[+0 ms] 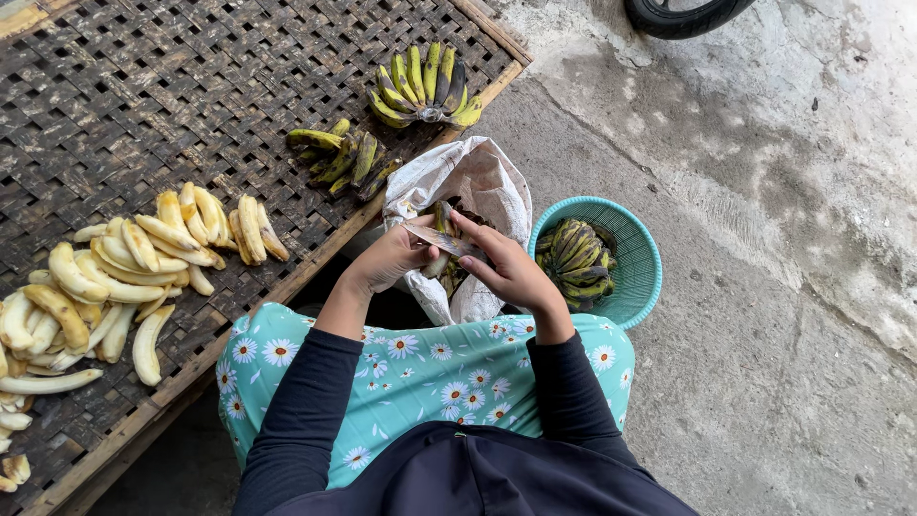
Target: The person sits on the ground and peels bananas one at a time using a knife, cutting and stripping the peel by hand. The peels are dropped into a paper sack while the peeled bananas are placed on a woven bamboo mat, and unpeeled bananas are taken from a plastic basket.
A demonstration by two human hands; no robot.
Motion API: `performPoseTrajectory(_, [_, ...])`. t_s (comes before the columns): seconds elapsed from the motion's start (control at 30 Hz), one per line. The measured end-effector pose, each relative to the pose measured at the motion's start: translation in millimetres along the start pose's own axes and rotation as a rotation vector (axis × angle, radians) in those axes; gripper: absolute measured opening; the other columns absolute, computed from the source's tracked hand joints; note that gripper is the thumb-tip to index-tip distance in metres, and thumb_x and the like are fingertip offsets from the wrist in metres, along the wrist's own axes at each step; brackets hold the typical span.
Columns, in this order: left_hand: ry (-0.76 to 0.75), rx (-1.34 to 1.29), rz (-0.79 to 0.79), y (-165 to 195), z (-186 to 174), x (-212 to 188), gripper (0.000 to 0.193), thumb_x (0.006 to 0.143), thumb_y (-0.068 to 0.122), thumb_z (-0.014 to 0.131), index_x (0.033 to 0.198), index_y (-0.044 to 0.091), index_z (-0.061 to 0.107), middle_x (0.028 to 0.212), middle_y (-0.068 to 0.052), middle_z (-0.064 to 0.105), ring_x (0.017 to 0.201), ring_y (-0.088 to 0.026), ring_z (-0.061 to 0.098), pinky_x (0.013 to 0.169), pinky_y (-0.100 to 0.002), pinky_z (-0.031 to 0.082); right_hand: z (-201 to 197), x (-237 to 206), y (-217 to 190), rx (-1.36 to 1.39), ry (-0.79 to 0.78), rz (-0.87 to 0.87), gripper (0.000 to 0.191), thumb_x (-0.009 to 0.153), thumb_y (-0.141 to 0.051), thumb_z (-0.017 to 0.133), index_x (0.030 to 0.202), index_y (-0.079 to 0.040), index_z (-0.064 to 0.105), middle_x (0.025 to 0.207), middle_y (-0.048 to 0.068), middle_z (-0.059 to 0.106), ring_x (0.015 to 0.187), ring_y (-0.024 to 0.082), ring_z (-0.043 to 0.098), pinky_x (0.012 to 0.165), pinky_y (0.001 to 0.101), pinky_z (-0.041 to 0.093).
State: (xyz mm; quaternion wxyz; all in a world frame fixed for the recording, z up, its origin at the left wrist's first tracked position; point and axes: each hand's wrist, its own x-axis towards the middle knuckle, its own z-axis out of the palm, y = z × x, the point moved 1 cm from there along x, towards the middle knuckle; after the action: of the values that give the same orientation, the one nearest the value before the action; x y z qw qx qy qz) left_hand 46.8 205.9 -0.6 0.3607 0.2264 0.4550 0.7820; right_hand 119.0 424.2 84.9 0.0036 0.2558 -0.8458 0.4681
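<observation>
both hands [457,256] pinch a half-peeled banana [441,241] over the white sack [478,182], so a slippery grip could easily drop it inside

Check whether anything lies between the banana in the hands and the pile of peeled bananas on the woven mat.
Nothing visible does. The banana, held by left hand and right hand over the white sack, has open mat toward the peeled bananas.

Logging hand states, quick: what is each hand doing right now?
Left hand: closed on the banana, pinching its peel.
Right hand: closed on the same banana, above the white sack.
</observation>
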Motion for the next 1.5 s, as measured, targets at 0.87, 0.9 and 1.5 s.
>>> performPoseTrajectory(0.87, [0.13, 0.063, -0.198, 5.8, -4.7, 2.1, 0.042, 0.091, 0.031, 0.071, 0.125, 0.008, 0.063, 0.098, 0.007, 0.068, 0.084, -0.001, 0.061, 0.072, -0.018, 0.052, 9.0, 0.4, 54.3, 0.408, 0.131, 0.369, 0.066, 0.107, -0.02, 0.049, 0.166, -0.017, 0.018, 0.094, 0.003, 0.059, 0.073, 0.01, 0.05, 0.063, 0.0277, 0.047])
performPoseTrajectory(0.9, [0.124, 0.067, -0.199, 5.8, -5.1, 1.9, 0.043, 0.09, 0.031, 0.071, 0.126, 0.009, 0.063, 0.099, 0.007, 0.068, 0.085, -0.001, 0.062, 0.072, -0.018, 0.052, 6.8, -0.3, 46.9, 0.32, 0.073, 0.24, 0.067, 0.108, -0.019, 0.052, 0.167, -0.015, 0.021, 0.095, 0.004, 0.059, 0.08, 0.012, 0.053, 0.074, 0.0292, 0.049])
performPoseTrajectory(1.5, [-0.114, 0.287, -0.15, 9.9, -1.8, -1.3, 0.07, 0.093, 0.026, 0.071, 0.153, 0.01, 0.04, 0.119, 0.004, 0.063, 0.103, -0.004, 0.056, 0.091, -0.022, 0.05, 16.3, 6.2, 66.2, 0.644, 0.196, 0.396, 0.046, 0.113, -0.025, 0.045, 0.157, -0.013, 0.049, 0.08, -0.001, 0.048, 0.062, 0.006, 0.045, 0.051, 0.0225, 0.04])
